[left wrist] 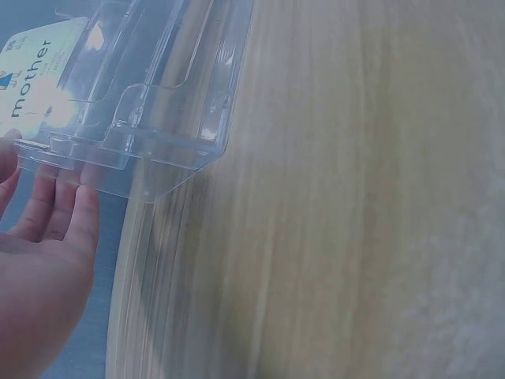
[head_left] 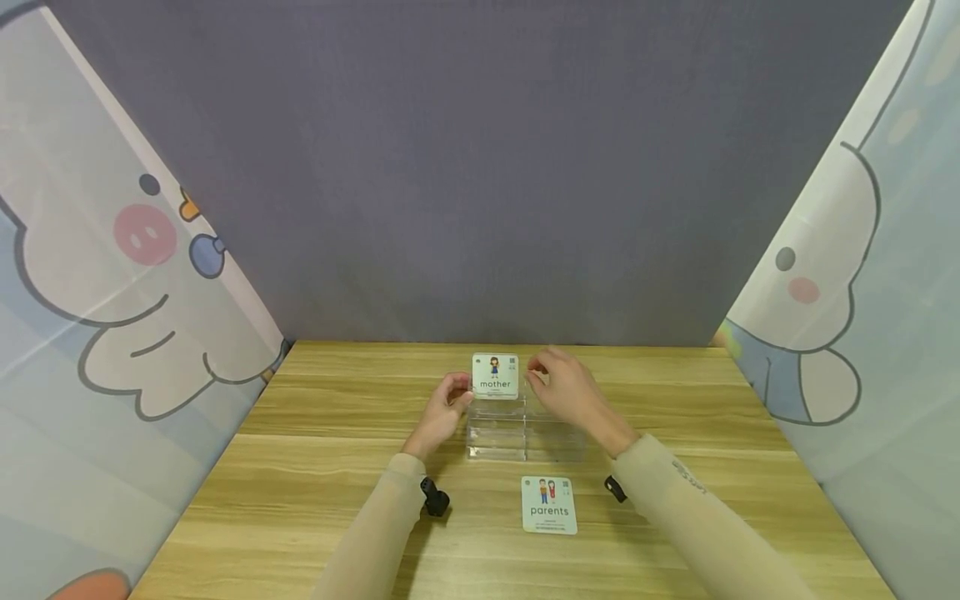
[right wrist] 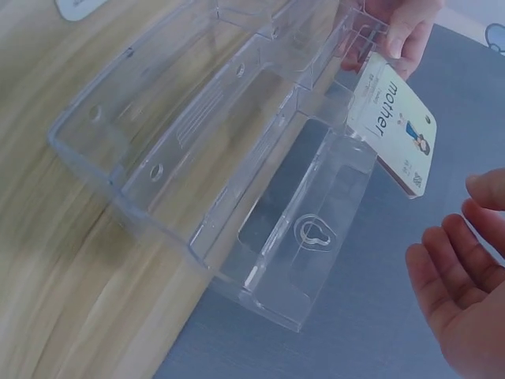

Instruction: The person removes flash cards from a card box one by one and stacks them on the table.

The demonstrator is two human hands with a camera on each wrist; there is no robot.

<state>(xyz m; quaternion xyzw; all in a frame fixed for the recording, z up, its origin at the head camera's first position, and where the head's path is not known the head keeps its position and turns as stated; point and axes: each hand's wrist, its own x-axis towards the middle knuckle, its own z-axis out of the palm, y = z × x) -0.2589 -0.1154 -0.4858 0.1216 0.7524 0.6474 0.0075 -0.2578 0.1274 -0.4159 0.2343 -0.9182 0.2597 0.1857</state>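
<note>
A clear plastic tiered card holder [head_left: 497, 435] stands on the table. In its rear left slot, a card reading "mother" [head_left: 495, 375] rises upright above the rim. The left hand [head_left: 441, 415] grips the holder's left end; in the left wrist view its fingers [left wrist: 57, 207] lie behind the clear wall and the thumb is in front. To the right of the "mother" card is the right hand [head_left: 566, 390]. Its fingers [right wrist: 454, 264] are loosely bent, apart from the card [right wrist: 398, 126], and nothing shows between them and the thumb.
A card reading "parents" [head_left: 549, 518] lies flat on the wooden table [head_left: 322, 500] in front of the holder. A grey panel [head_left: 480, 183] stands behind the table, with cartoon-printed curtains [head_left: 67, 350] at both sides. Each wrist carries a small black camera [head_left: 434, 497].
</note>
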